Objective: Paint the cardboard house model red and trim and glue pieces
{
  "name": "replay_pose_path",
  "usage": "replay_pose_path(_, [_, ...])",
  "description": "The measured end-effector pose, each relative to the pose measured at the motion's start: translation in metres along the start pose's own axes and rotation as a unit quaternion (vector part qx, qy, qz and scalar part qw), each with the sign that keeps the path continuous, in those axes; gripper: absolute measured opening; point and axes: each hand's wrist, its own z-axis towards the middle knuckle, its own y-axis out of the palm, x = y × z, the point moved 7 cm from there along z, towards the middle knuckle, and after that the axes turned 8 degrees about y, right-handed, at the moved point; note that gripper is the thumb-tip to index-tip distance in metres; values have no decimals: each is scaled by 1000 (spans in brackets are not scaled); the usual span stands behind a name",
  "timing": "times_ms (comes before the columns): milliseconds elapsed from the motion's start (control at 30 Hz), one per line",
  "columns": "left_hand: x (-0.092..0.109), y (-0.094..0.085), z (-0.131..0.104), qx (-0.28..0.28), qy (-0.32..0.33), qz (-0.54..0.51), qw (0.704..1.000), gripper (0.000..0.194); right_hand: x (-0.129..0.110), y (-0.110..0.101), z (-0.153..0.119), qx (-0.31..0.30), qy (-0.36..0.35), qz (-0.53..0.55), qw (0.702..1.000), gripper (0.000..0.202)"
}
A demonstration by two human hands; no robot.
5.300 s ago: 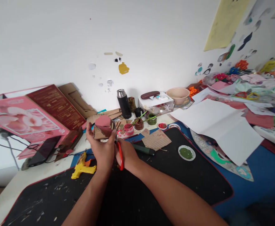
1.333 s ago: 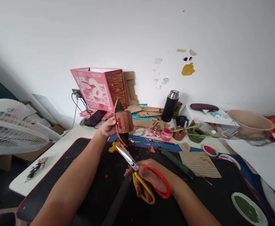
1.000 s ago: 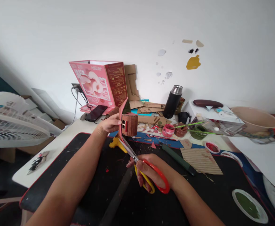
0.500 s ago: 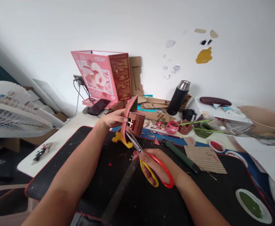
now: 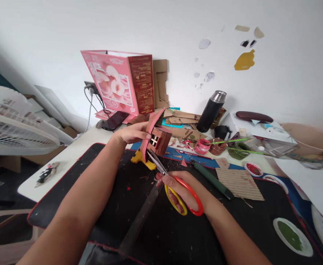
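A small craft house (image 5: 162, 140) with brown walls, a barred window and a pink roof is tilted above the black mat (image 5: 95, 206). My left hand (image 5: 135, 133) grips it by the roof from the left; part of those fingers is hidden behind the roof. In my right hand (image 5: 179, 184) are scissors (image 5: 161, 166) with one red and one yellow handle loop. Their blades point up and left, tips at the roof's lower edge by the house. Under the house lies a yellow glue gun (image 5: 142, 160). A dark strip (image 5: 141, 217) runs below the right hand toward me.
A green pen-shaped tool (image 5: 213, 179) and corrugated cardboard (image 5: 240, 183) lie to the right. Behind are paint jars (image 5: 202, 146), a black thermos (image 5: 211, 112), cardboard scraps and a pink box (image 5: 115, 82). A phone (image 5: 115, 120) rests at back left; a fan (image 5: 20, 129) stands left.
The camera view has shifted slightly. The house is turned a little in my left hand, and the scissors stay at the roof's lower edge.
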Motion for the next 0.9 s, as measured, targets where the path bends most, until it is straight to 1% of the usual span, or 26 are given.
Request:
replay_pose_path(133, [5, 3, 2, -8, -14, 24, 1000, 57, -1, -1, 0, 10, -15, -7, 1000, 74])
replay_pose_path(233, [12, 7, 4, -12, -28, 51, 998, 65, -1, -2, 0, 9, -31, -17, 999, 68])
replay_pose_path(333, [19, 12, 5, -21, -30, 67, 997, 71, 1, -4, 1, 11, -30, -17, 999, 68])
replay_pose_path(533, [28, 19, 8, -33, -28, 87, 995, 60, 4, -6, 3, 8, -23, -13, 1000, 69])
replay_pose_path(633, [32, 22, 9, -37, -26, 93, 995, 62, 1, -5, 1, 6, -25, -10, 1000, 68])
replay_pose_path(800, [31, 19, 10, -20, -33, 88, 995, 64, -4, -5, -1, 12, -36, -7, 999, 67])
replay_pose_path(900, [28, 19, 10, -31, -45, 73, 996, 67, -4, -5, -1, 13, -39, -10, 999, 67])
